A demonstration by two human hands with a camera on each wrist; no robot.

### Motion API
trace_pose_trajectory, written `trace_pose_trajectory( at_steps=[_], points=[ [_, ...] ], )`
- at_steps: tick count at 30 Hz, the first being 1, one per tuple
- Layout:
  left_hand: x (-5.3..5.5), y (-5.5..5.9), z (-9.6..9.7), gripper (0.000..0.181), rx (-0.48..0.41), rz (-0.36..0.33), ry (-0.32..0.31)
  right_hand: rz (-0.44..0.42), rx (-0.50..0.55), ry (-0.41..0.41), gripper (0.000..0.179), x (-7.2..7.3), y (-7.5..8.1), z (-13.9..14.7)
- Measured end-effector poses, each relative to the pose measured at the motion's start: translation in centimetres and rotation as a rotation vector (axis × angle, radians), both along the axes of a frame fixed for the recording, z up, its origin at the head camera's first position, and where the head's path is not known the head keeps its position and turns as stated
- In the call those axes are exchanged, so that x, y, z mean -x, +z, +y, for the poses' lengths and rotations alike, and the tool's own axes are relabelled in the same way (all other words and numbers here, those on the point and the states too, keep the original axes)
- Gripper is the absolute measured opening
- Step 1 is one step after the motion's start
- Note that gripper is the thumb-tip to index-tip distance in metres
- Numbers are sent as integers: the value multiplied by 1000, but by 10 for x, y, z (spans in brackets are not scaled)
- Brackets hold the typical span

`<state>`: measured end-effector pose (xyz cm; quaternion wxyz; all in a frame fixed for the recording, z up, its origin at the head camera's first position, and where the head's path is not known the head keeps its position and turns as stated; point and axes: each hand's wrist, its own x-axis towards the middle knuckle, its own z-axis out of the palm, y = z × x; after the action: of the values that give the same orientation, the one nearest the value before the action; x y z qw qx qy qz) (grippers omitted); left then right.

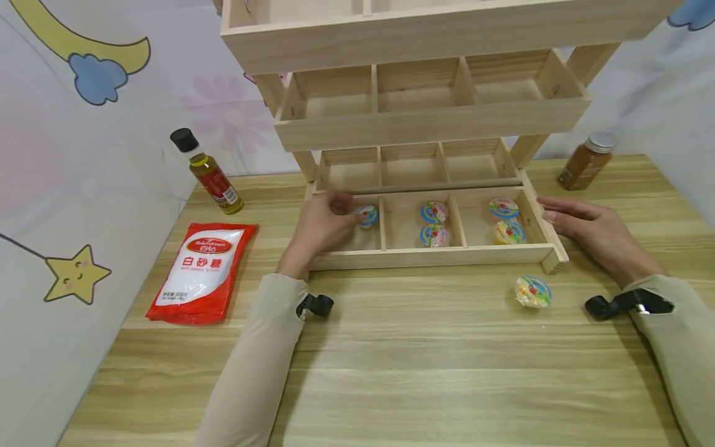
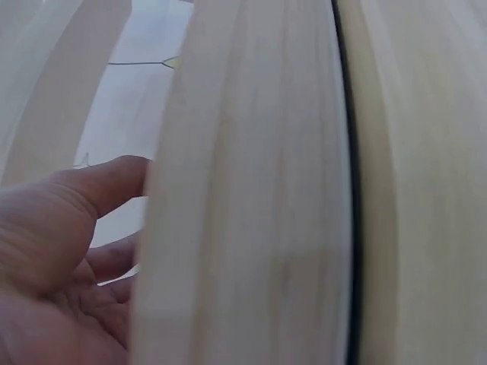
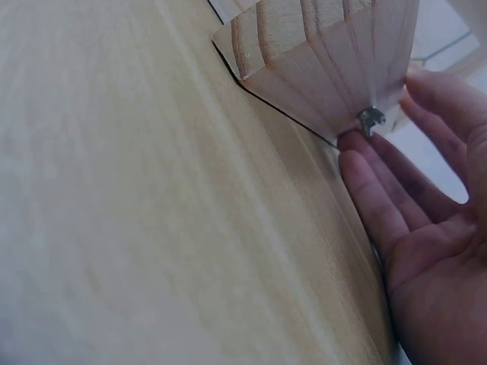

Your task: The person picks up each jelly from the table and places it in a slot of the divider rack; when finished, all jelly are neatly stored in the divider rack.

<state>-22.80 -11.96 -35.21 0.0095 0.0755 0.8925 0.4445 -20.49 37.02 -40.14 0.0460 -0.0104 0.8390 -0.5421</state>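
My left hand (image 1: 323, 225) reaches into the left compartment of the wooden rack's bottom tray (image 1: 430, 257). Its thumb is right beside a small jelly cup (image 1: 367, 215) with a blue-rimmed lid. In the left wrist view, the tray's front board (image 2: 243, 198) hides the fingertips of that hand (image 2: 57, 258). My right hand (image 1: 598, 236) rests its fingers against the rack's right side, near a metal screw (image 3: 370, 120) in the right wrist view. Two jelly cups (image 1: 434, 212) sit in the middle compartment, and two more (image 1: 509, 232) in the right one. Another jelly cup (image 1: 532, 292) lies on the table before the rack.
Higher tiers (image 1: 430, 127) of the rack overhang the bottom tray. To the left are an oil bottle (image 1: 215, 180) and a red-and-white sugar bag (image 1: 202, 273). A brown jar (image 1: 586, 162) with a silvery lid stands at the back right of the wood-grain table (image 1: 413, 372).
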Motion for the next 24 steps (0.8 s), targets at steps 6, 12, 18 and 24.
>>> trace_pose_trajectory(
  at_steps=[6, 12, 18, 24],
  points=[
    [-9, 11, 11, 44, -93, 61, -65, 0, -10, -3, 53, -2, -2, 0],
    [-20, 18, 41, 42, -184, 74, -201, -11, -20, -13, 54, -2, -3, 3],
    [-33, 24, 75, 40, -274, 24, -313, 0, -33, -5, 53, 0, -2, 4],
    [-43, 25, 111, 37, -295, 13, -395, -1, -27, -1, 54, 2, -3, 2]
  ],
)
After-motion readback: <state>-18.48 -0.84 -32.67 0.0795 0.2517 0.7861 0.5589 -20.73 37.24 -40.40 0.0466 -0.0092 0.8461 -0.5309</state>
